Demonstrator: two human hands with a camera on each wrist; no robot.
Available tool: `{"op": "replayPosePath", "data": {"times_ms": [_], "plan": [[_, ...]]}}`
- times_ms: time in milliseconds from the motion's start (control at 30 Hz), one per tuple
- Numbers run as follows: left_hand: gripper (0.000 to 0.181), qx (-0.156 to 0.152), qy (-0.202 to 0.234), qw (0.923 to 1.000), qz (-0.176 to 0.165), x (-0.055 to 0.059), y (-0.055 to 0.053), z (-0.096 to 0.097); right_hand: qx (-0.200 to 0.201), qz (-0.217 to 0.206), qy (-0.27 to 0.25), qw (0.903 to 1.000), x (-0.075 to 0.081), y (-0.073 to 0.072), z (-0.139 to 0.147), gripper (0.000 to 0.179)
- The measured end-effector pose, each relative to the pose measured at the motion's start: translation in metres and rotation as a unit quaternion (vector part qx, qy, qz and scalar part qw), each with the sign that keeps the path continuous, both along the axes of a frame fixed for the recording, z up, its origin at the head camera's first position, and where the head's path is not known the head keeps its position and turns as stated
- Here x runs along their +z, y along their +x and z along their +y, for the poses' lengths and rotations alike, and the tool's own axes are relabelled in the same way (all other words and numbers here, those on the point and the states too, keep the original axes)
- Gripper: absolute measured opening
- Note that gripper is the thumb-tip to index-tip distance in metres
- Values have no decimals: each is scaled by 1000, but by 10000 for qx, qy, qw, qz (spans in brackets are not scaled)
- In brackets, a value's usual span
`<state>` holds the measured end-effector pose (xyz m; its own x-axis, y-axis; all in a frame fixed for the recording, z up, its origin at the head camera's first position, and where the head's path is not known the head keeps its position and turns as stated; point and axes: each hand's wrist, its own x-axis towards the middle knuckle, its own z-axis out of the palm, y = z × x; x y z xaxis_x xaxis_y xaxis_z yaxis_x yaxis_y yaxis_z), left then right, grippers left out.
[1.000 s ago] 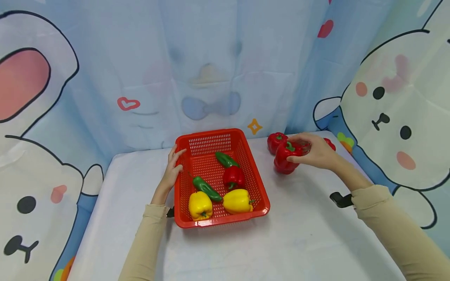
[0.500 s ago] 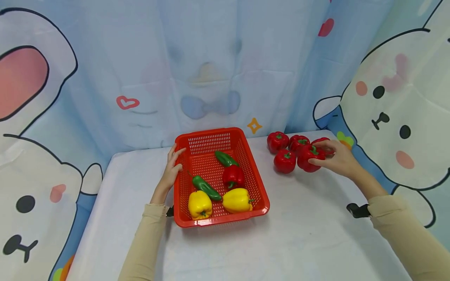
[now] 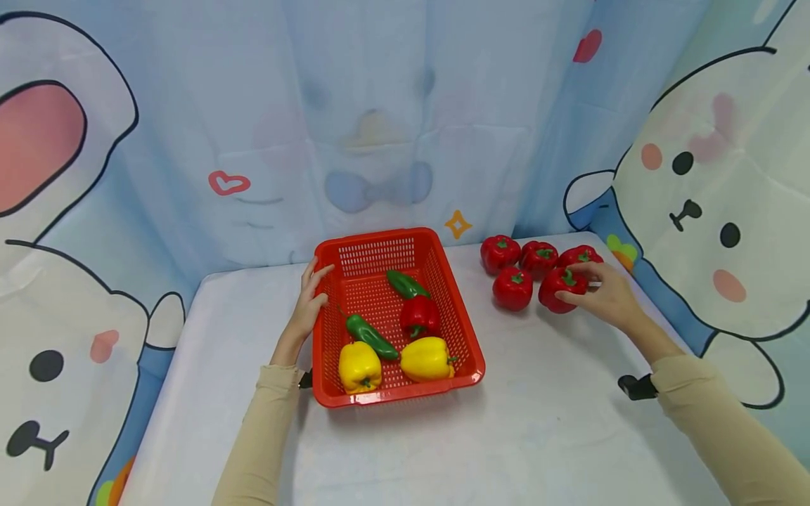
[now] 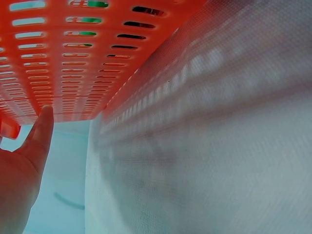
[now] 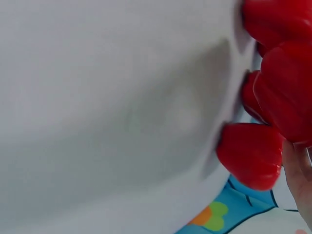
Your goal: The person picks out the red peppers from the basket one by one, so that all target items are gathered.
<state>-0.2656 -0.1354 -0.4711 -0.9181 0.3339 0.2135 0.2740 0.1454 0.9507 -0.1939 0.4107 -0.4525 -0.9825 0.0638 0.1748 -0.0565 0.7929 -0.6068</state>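
My left hand (image 3: 306,309) grips the left rim of a red perforated basket (image 3: 465,320). Some fingers lie over the rim, and the left wrist view has one straight finger (image 4: 41,131) against its outer wall. At right, my right hand (image 3: 604,295) holds a red bell pepper (image 3: 560,290) by its side, between thumb and fingers. This pepper (image 5: 292,92) fills much of the right wrist view's right edge. Close by stand several more red bell peppers (image 3: 512,289), at its left and behind it.
Inside the basket lie two yellow bell peppers (image 3: 359,367), two green chilli peppers (image 3: 371,337) and one red bell pepper (image 3: 420,318). A white cloth covers the table (image 3: 531,436). A printed curtain (image 3: 373,84) hangs behind and at both sides.
A red bell pepper that was in my right hand now stands on the table. The hand has moved right and holds another, slightly lower than half a second ago. The left hand stays put.
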Motion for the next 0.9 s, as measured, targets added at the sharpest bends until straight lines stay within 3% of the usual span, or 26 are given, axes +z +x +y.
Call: {"op": "replayPosePath", "data": {"times_ms": [333, 667, 900], "plan": [[63, 8, 3, 10000, 47, 0, -2, 1, 111, 467, 0, 9988, -18, -1, -13, 61], [63, -24, 28, 10000, 50, -1, 0, 1, -17, 312, 52, 9995, -31, -2, -15, 61], [63, -29, 63, 10000, 6, -1, -1, 0, 98, 185, 99, 9997, -30, -5, -17, 64]]}}
